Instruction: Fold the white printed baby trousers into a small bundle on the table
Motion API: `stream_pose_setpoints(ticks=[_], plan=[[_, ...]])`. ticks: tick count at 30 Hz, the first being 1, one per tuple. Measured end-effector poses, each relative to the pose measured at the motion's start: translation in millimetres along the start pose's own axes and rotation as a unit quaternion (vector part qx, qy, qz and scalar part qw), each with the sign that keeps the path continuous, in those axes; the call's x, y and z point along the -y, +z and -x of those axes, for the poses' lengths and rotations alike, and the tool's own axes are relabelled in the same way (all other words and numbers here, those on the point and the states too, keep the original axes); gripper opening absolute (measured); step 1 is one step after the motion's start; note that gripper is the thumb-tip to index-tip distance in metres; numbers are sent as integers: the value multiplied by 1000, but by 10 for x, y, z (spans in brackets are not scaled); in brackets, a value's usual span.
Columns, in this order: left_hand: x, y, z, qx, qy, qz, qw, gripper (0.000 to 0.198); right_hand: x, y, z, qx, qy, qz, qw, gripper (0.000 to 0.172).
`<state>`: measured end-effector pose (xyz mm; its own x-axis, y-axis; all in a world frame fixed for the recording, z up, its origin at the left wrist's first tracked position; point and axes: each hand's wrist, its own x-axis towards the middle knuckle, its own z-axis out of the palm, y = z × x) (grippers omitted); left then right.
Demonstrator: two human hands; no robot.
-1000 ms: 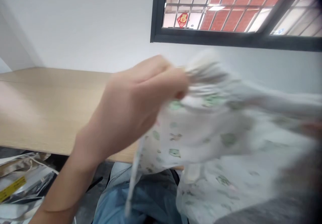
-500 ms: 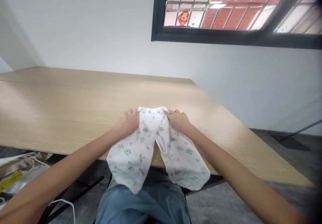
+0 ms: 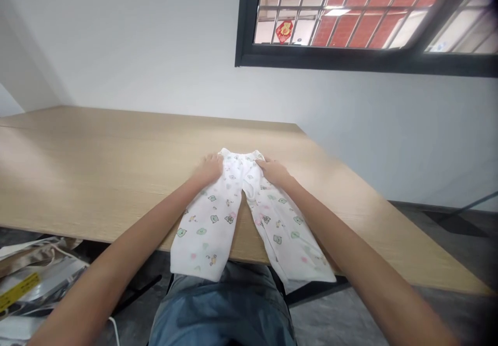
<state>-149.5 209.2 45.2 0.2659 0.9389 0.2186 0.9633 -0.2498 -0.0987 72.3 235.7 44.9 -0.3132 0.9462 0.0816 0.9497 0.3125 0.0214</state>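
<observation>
A pair of small white pants with green, pink and brown animal prints lies on the wooden table, waistband away from me. Both legs run toward me, and their hems hang past the table's front edge. At the waistband's left side, my left hand has its fingers closed on the fabric. My right hand grips the right side just below the waistband, thumb on top of the cloth. A loose fold shows near the crotch, on the right leg.
The light wooden table reaches back to a white wall with a barred window at upper right. Below the table's left front edge are plastic-wrapped items and a white cable. My lap is close to the front edge.
Both hands have moved the pants farther from me across the table. The legs are straighter and flatter now, and less of them hangs over the front edge.
</observation>
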Motion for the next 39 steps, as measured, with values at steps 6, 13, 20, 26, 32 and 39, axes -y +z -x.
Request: stream_pose_setpoints(ticks=[6, 13, 20, 26, 32, 39], plan=[[75, -112, 828, -12, 109, 65, 992, 43, 208, -121, 473, -71, -95, -173, 978, 43], [54, -65, 932, 30, 205, 119, 971, 38, 967, -124, 407, 45, -331, -286, 898, 42], [-194, -167, 1665, 58, 204, 142, 967, 54, 1123, 136, -189, 49, -308, -139, 940, 41], [-400, -163, 2309, -39, 197, 138, 970, 61, 1223, 152, -477, 22, -203, -131, 970, 44], [-298, -474, 2004, 31, 158, 209, 965, 39, 849, -189, -188, 83, -188, -170, 964, 50], [-740, -613, 927, 109, 279, 228, 926, 44, 40, -601, 564, 153, -125, -237, 951, 52]])
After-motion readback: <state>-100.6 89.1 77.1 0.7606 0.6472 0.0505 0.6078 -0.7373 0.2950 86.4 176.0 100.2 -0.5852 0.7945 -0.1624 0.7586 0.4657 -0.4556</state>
